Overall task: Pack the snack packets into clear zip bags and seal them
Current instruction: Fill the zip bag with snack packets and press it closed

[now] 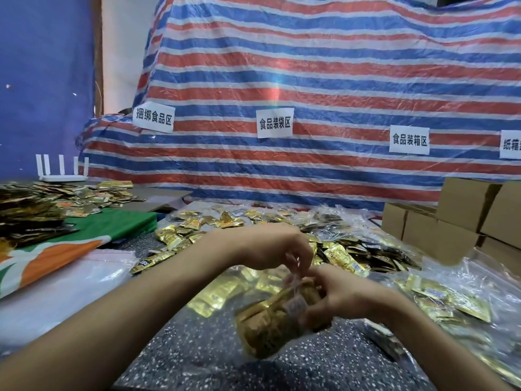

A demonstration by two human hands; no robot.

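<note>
Sealing judged | bag (270,323) gripped by curled right hand (341,296), mouth (293,279) pinched by left hand (277,246), over tabletop (197,348) front edge | mouth best pressed shut end-to-end, air expelled.

I've got zip bag (277,320) ctr front, btwn left hand (270,245) & right hand (342,296), over table (197,348). Loose packets (338,249) behind it. 2nd pile (33,210) far L, router (62,172) behind that. Boxes (439,238) rear R. Tarp (310,80) w/ labels (275,122) across back.
</note>
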